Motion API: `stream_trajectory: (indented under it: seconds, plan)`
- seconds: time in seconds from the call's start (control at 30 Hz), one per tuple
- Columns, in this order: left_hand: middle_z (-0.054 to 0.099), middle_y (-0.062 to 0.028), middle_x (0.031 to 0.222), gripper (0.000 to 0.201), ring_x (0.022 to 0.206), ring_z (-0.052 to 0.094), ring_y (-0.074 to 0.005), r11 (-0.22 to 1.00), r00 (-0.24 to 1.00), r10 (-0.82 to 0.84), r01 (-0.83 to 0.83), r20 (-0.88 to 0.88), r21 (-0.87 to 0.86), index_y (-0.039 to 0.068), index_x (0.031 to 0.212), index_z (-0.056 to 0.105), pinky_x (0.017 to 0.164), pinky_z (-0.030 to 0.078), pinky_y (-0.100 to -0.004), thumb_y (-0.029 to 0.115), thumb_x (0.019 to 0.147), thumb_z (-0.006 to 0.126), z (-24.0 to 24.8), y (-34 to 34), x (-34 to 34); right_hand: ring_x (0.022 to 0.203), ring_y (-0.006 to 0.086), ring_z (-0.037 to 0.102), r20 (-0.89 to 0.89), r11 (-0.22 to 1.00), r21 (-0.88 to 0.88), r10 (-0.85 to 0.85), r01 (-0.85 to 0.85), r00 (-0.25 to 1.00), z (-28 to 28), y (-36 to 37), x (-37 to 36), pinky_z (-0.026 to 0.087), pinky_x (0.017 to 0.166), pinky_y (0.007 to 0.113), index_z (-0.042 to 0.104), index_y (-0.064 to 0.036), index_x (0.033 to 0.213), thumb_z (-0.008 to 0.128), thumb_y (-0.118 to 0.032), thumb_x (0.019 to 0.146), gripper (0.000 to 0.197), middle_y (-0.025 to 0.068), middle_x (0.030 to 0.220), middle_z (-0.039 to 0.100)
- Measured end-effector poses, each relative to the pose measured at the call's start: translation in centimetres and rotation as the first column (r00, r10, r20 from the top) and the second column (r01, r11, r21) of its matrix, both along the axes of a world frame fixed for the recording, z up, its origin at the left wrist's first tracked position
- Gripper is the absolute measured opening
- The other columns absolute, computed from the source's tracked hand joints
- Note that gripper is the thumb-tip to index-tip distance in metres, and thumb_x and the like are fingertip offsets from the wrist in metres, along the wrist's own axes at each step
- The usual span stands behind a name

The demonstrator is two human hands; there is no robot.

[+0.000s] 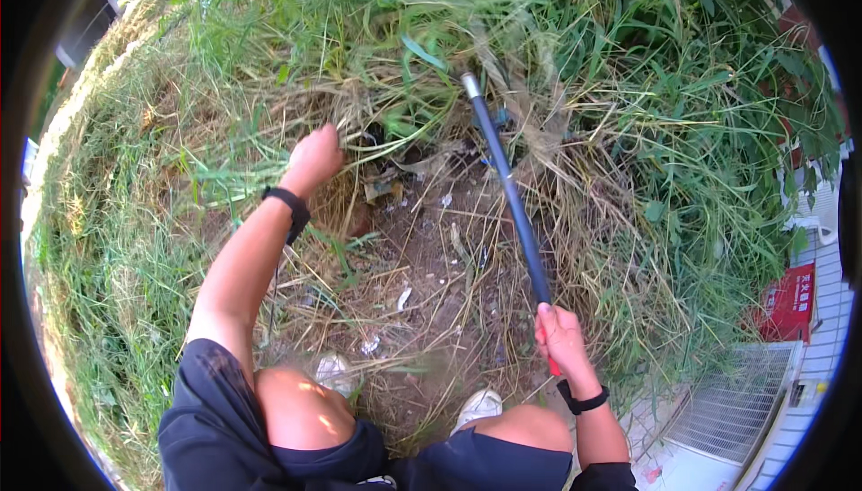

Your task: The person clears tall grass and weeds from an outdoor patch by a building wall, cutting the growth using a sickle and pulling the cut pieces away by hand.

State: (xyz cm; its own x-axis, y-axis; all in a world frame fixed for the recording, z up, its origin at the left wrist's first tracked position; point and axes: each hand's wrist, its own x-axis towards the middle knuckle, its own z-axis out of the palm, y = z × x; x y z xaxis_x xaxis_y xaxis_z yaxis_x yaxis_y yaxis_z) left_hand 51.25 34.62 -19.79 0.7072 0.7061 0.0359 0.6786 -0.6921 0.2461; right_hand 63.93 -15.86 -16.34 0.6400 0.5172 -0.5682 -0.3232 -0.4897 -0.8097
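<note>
My right hand (561, 338) is closed round the red lower end of a long-handled sickle (514, 195). Its dark blue shaft slants up and away to a silver collar among the grass. A narrow blue-grey strip beside that far end looks like the blade; its outline is partly lost in blurred stalks. To the left, my left hand (314, 161) is closed on a bunch of grass (395, 145), whose green and dry stalks run out toward the sickle's head. Both wrists wear black bands.
Tall green grass (700, 69) stands ahead and to both sides. Bare soil (431, 284) with dry stalks and white scraps lies before my shoes (480, 406). At the right are a red box (786, 302), a metal grille (732, 406) and a white tiled wall (831, 311).
</note>
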Motion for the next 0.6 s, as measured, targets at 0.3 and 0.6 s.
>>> stream_trajectory:
  seconds: [0.3,0.6]
  plan:
    - [0.067,-0.0285,0.094,0.024,0.090,0.066,-0.0451,0.996,0.996,0.082,-0.083,-0.047,-0.021,-0.003,0.102,0.057,0.082,0.053,-0.0524,0.015,0.087,0.053,-0.5,1.6,-1.9,0.038,0.0071,0.041,0.054,0.979,0.113,0.162,-0.167,0.985,-1.4,12.7,2.2,0.033,0.035,0.022,0.051,-0.0101,0.078,0.048,-0.043,0.102,0.040,-0.0039,0.056,0.047]
    - [0.068,-0.0258,0.091,0.021,0.086,0.066,-0.0439,0.997,0.997,-0.032,0.036,-0.066,0.071,0.000,0.099,0.053,0.077,0.052,-0.0541,0.018,0.087,0.055,-0.6,1.3,-2.2,0.036,0.0078,0.043,-0.069,0.998,0.022,0.067,-0.066,0.995,-3.3,-0.2,-0.1,0.032,0.033,0.024,0.052,-0.0084,0.075,0.050,-0.037,0.102,0.039,-0.0028,0.055,0.049]
